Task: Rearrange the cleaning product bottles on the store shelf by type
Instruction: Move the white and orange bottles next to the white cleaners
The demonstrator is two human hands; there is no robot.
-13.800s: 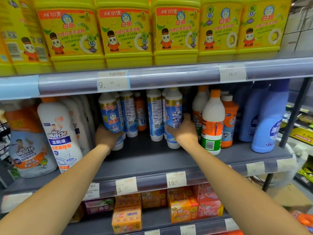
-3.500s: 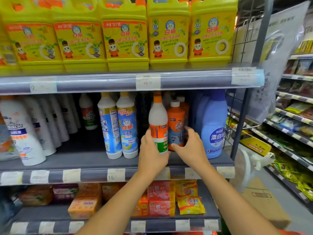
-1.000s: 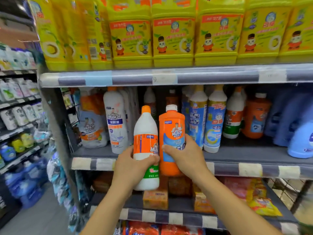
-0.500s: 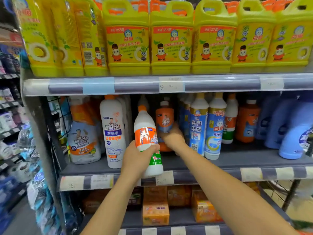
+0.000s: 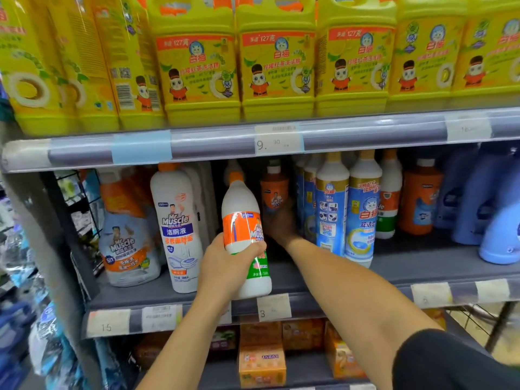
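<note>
My left hand [image 5: 225, 266] grips a white Mr Muscle bottle [image 5: 242, 209] with an orange and green label, held upright just in front of the middle shelf [image 5: 422, 266]. My right hand [image 5: 280, 223] reaches deep into the shelf and is closed around the lower part of an orange Mr Muscle bottle [image 5: 274, 190], which stands far back in the shadow. A tall white Mr Muscle toilet cleaner [image 5: 177, 226] stands to the left. Blue-labelled white bottles [image 5: 363, 209] stand to the right.
Yellow detergent jugs [image 5: 277, 63] fill the top shelf. Further right on the middle shelf are a white bottle [image 5: 389, 198], an orange bottle [image 5: 419, 198] and blue bleach bottles [image 5: 495, 215]. A refill pouch [image 5: 126, 237] sits far left. Orange soap boxes [image 5: 261, 364] lie below.
My right hand has pushed the orange bottle further back into the shelf. The white bottle in my left hand stays in front of the shelf edge, roughly where it was.
</note>
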